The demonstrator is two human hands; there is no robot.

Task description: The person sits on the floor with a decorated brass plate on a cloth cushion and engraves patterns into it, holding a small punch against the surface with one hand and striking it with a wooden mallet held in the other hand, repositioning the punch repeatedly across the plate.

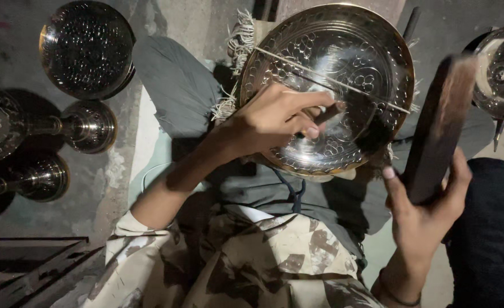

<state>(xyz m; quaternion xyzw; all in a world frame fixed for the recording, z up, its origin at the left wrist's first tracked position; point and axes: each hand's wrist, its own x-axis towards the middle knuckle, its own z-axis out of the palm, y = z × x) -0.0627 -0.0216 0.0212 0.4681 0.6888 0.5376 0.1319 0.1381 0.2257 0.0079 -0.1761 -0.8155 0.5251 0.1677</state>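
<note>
— Brassware on the far left: what stands there?

— 1 round dimpled metal bowl (86,48) at the top, and below it 2 stemmed metal stands (89,126) lying on the concrete floor (12,45), one above the other.

— And moving toward the middle?

— The person sits with grey trousers (178,85) stretched out. The left hand (274,120) rests on an engraved round metal plate (349,51) propped on the lap, its fingers (314,100) closed around a thin dark chisel (327,116) whose tip meets the plate's inner surface. A straight line crosses the plate from upper left to lower right.

— Where exactly is the plate?

— Upper centre, tilted toward the camera, with frayed cloth (237,45) under its left rim.

— And on the right?

— The right hand (428,214) grips a dark wooden mallet (440,122), fingers wrapped around its lower end, held upright just beside the plate. It looks blurred at the top. Another shiny metal vessel (502,71) sits at the far right edge.
</note>
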